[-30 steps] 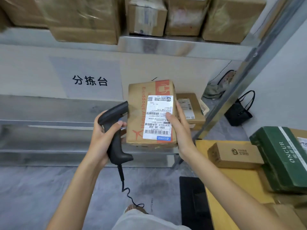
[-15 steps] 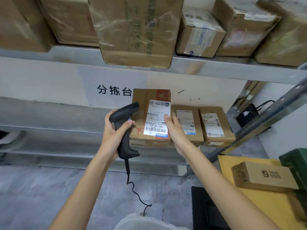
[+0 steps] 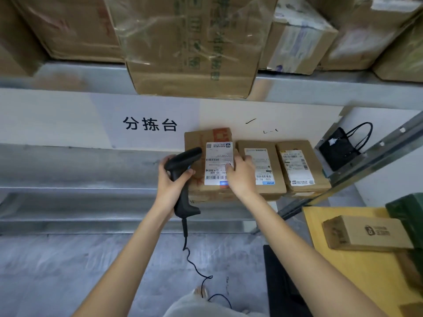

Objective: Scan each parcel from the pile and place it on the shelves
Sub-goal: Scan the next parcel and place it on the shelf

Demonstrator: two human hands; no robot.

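I'm in a parcel sorting depot: metal shelves (image 3: 320, 92) w/ labelled cartons (image 3: 302, 165), wall sign (image 3: 150, 124) reading 分拣台.

Metal shelf (image 3: 91, 170) w/ 3 labelled parcels (image 3: 297, 165) side by side at right end.

Your right hand (image 3: 240, 177) covers part of the parcel (image 3: 209, 163) label; small print unreadable. Upper boxes (image 3: 190, 42) blurred, cut off at top edge.
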